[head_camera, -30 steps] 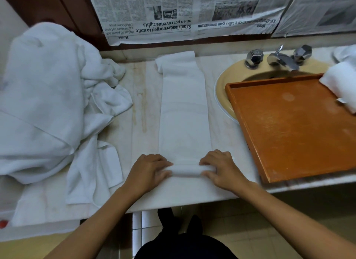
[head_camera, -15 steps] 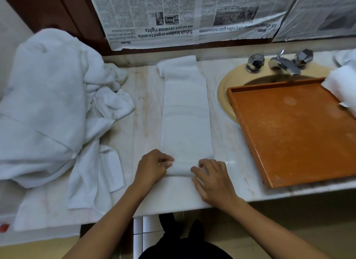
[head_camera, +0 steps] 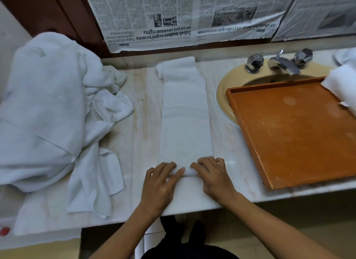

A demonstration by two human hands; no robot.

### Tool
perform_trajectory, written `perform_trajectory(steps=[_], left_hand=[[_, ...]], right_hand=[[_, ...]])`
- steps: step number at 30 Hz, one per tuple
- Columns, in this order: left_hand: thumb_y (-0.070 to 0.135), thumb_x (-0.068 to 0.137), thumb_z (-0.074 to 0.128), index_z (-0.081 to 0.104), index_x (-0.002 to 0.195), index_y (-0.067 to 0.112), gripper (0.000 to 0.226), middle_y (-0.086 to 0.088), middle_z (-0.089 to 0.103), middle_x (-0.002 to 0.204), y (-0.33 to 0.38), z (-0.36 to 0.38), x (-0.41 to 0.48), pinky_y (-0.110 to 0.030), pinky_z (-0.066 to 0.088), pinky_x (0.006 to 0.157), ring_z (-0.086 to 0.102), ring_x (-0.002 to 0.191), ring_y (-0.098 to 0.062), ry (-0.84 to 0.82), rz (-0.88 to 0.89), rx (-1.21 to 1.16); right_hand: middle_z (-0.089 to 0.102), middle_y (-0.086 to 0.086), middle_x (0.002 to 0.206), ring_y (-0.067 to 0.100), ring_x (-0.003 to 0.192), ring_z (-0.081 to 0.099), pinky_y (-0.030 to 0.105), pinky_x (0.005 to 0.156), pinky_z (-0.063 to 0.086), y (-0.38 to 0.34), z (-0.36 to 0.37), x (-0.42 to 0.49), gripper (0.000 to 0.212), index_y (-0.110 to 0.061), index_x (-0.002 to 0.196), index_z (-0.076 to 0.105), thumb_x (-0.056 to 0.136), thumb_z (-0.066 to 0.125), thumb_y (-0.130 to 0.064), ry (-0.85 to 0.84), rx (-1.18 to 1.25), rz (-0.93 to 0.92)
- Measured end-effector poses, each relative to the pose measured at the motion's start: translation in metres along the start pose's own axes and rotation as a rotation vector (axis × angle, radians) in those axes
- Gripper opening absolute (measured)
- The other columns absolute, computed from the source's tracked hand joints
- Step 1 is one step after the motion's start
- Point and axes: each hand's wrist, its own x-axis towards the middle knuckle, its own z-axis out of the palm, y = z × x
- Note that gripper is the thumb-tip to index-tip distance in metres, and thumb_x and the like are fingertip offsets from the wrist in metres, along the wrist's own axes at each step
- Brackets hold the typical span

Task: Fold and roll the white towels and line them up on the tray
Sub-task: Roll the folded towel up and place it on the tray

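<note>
Both hands point(head_camera: 160, 183) atop towel point(head_camera: 185, 114), near end.

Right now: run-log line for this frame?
step: rolling near end | left hand: presses roll | right hand: curls over roll | folded towel: flat on counter | tray: white towel at right edge

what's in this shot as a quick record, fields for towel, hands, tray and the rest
towel: long folded white towel strip flat on the pale marble counter, near end rolled
left hand: fingers laid on the rolled end
right hand: fingers curled over the rolled end
tray: orange wooden tray resting partly over the yellow sink; one rolled white towel at its far right corner
waiting: heap of crumpled white towels on the left
</note>
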Motion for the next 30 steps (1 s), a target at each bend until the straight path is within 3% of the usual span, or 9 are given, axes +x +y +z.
perform_trajectory(steps=[7, 11, 14, 18, 21, 23, 25, 28, 30], left_hand=[[0.02, 0.093, 0.055, 0.073, 0.114, 0.011, 0.029, -0.012, 0.071, 0.107, -0.021, -0.002, 0.024, -0.035, 0.05, 0.072, 0.067, 0.091, -0.028, -0.076, 0.077, -0.043], [0.026, 0.092, 0.051, 0.07, 0.111, 0.014, 0.03, -0.003, 0.069, 0.096, -0.023, -0.008, 0.03, -0.03, 0.049, 0.062, 0.064, 0.078, -0.023, -0.201, 0.042, -0.128], [0.024, 0.088, 0.052, 0.068, 0.109, 0.018, 0.027, 0.002, 0.063, 0.093, -0.014, -0.013, 0.026, -0.03, 0.047, 0.057, 0.058, 0.074, -0.02, -0.274, 0.002, -0.223], [0.012, 0.081, 0.068, 0.074, 0.102, 0.018, 0.022, 0.0, 0.056, 0.096, -0.008, -0.014, 0.037, -0.029, 0.043, 0.058, 0.055, 0.077, -0.021, -0.332, -0.165, -0.264], [0.022, 0.095, 0.06, 0.071, 0.115, 0.027, 0.023, 0.003, 0.056, 0.111, -0.008, -0.018, 0.06, -0.032, 0.031, 0.077, 0.053, 0.102, -0.023, -0.489, -0.29, -0.178], [0.03, 0.1, 0.052, 0.065, 0.117, 0.034, 0.023, 0.009, 0.055, 0.118, -0.008, -0.021, 0.076, -0.034, 0.026, 0.084, 0.047, 0.115, -0.019, -0.655, -0.436, -0.161], [0.029, 0.098, 0.055, 0.06, 0.103, 0.037, 0.011, 0.015, 0.058, 0.107, -0.009, -0.021, 0.086, -0.035, 0.024, 0.085, 0.049, 0.114, -0.014, -0.702, -0.573, -0.259], [0.021, 0.094, 0.057, 0.057, 0.093, 0.034, 0.013, 0.019, 0.057, 0.086, -0.006, -0.021, 0.088, -0.035, 0.026, 0.083, 0.057, 0.1, -0.011, -0.614, -0.696, -0.32], [0.014, 0.091, 0.057, 0.062, 0.094, 0.029, 0.016, 0.015, 0.058, 0.087, 0.001, -0.021, 0.078, -0.034, 0.031, 0.082, 0.059, 0.091, -0.013, -0.364, -0.574, -0.254]], right_hand=[[0.062, 0.002, 0.088, 0.023, 0.08, 0.058, 0.034, 0.067, 0.048, -0.002, -0.011, 0.021, 0.039, -0.016, 0.097, 0.071, 0.068, 0.063, 0.009, -0.113, 0.286, 0.202], [0.065, 0.001, 0.096, 0.021, 0.096, 0.06, 0.034, 0.089, 0.048, -0.005, -0.025, 0.034, 0.033, -0.022, 0.09, 0.074, 0.077, 0.065, 0.008, -0.295, 0.569, 0.565], [0.061, -0.006, 0.098, 0.016, 0.105, 0.054, 0.029, 0.097, 0.042, -0.01, -0.03, 0.032, 0.029, -0.026, 0.092, 0.076, 0.085, 0.063, 0.0, -0.322, 0.493, 0.634], [0.05, -0.005, 0.1, 0.017, 0.1, 0.043, 0.032, 0.082, 0.033, -0.03, -0.026, 0.03, 0.028, -0.021, 0.099, 0.065, 0.079, 0.06, -0.002, -0.211, 0.095, 0.507], [0.054, -0.001, 0.086, 0.023, 0.079, 0.05, 0.033, 0.067, 0.033, -0.035, -0.019, 0.022, 0.029, -0.017, 0.086, 0.058, 0.064, 0.059, 0.001, -0.079, 0.043, 0.29], [0.056, 0.003, 0.086, 0.025, 0.075, 0.052, 0.037, 0.065, 0.038, -0.03, -0.014, 0.007, 0.019, -0.014, 0.089, 0.06, 0.071, 0.059, -0.012, -0.018, 0.008, 0.123], [0.059, 0.005, 0.096, 0.025, 0.083, 0.053, 0.038, 0.071, 0.042, -0.022, -0.01, -0.004, 0.03, -0.015, 0.102, 0.058, 0.075, 0.062, -0.027, -0.025, -0.051, 0.04], [0.06, 0.007, 0.104, 0.026, 0.088, 0.054, 0.038, 0.075, 0.041, -0.013, -0.003, -0.008, 0.035, -0.016, 0.111, 0.055, 0.08, 0.068, -0.026, -0.022, -0.135, -0.024], [0.061, 0.008, 0.102, 0.028, 0.085, 0.056, 0.039, 0.073, 0.043, -0.01, 0.002, -0.006, 0.039, -0.015, 0.112, 0.054, 0.078, 0.072, -0.017, 0.002, -0.143, -0.04]])
